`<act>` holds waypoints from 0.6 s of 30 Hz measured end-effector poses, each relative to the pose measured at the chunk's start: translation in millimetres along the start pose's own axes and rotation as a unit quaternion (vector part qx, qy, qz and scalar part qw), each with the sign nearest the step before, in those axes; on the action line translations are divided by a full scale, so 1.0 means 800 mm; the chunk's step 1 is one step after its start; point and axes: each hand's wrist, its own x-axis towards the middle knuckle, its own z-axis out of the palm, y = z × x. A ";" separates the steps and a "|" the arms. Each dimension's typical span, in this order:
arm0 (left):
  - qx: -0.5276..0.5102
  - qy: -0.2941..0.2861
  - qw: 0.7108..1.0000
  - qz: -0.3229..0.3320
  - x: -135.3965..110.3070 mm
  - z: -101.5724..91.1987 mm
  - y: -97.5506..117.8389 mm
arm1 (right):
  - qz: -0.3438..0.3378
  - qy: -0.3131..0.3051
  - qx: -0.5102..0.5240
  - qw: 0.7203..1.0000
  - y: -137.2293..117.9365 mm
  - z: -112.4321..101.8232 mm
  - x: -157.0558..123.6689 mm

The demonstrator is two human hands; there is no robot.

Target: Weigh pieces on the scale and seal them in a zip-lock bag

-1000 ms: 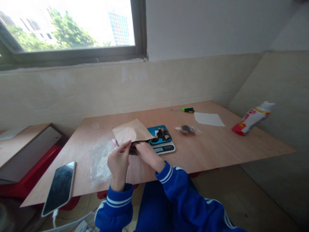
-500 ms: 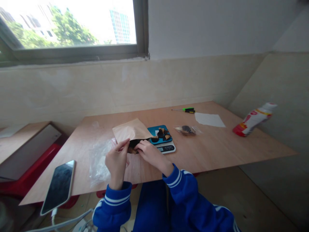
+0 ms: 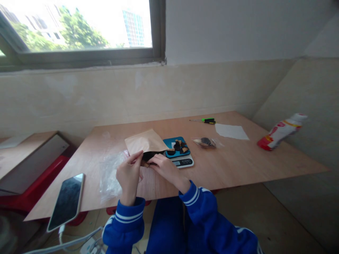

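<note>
My left hand (image 3: pixel 128 175) and my right hand (image 3: pixel 164 168) hold a brown kraft paper bag (image 3: pixel 144 141) low over the wooden table, pinching it along its lower edge. A dark strip (image 3: pixel 153 155) shows at the bag's lower edge, and my fingers hide most of it. It could be the bag's dark inside or a dark piece, I cannot tell which. Just right of my right hand stands a digital kitchen scale (image 3: pixel 182 162) with a blue tray (image 3: pixel 169 142) holding several dark and tan broken pieces (image 3: pixel 178 146).
A crumpled clear plastic bag (image 3: pixel 109 176) lies beside my left hand, and a phone (image 3: pixel 67 202) with a cable sits at the near left. Farther off are a small bag of dark pieces (image 3: pixel 205 142), a screwdriver (image 3: pixel 208 120), white paper (image 3: pixel 231 131) and a lying bottle (image 3: pixel 280 132).
The dark strip at the bag's lower edge shows more clearly now. Both hands have shifted slightly, and the whole view has drifted a little with my head.
</note>
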 end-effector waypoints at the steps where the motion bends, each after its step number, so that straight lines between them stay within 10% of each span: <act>1: 0.002 0.001 1.000 0.000 0.001 0.000 0.000 | -0.004 0.011 0.007 1.000 0.003 0.002 0.000; 9: 0.030 0.004 0.999 -0.010 0.010 -0.005 0.011 | -0.001 0.146 0.151 0.978 0.019 -0.006 -0.001; 18: 0.100 0.058 0.993 -0.006 0.039 -0.018 0.012 | 0.153 0.282 0.290 0.902 0.074 -0.065 -0.007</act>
